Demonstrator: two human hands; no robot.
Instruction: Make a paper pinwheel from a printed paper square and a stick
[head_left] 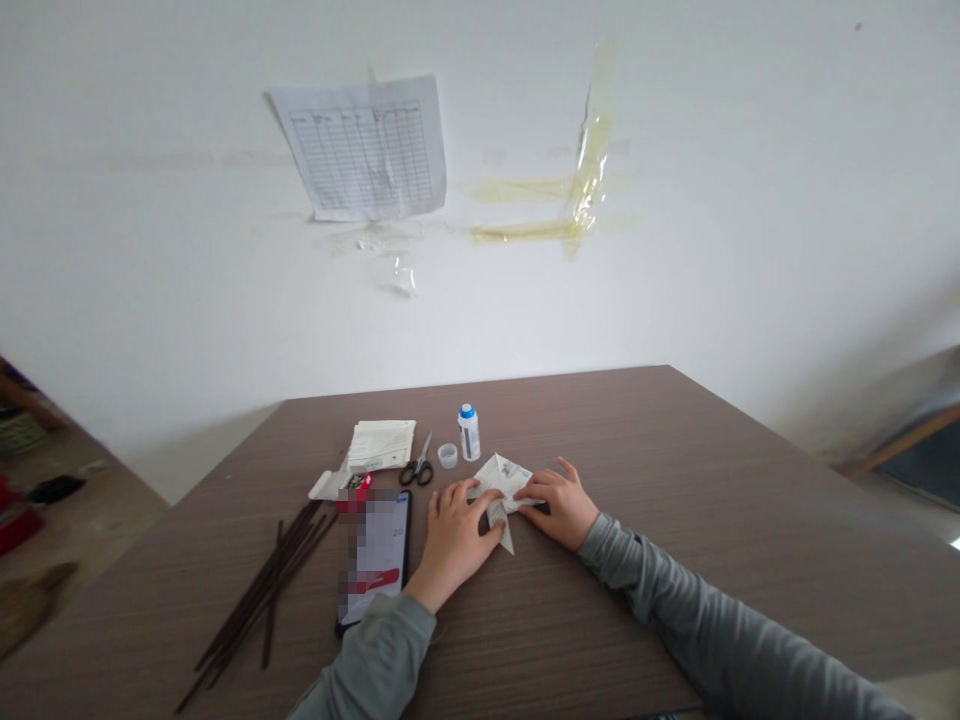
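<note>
A folded piece of printed paper lies on the brown wooden table, shaped into pointed flaps. My left hand rests on its left side, fingers pressing down on the paper's edge. My right hand presses on the right side, fingers curled and pinching a fold. Both sleeves are grey.
A phone lies left of my left hand. Several thin dark sticks lie further left. Behind are scissors, a small glue bottle with a blue top, its clear cap, and a stack of papers. A printed sheet hangs on the wall.
</note>
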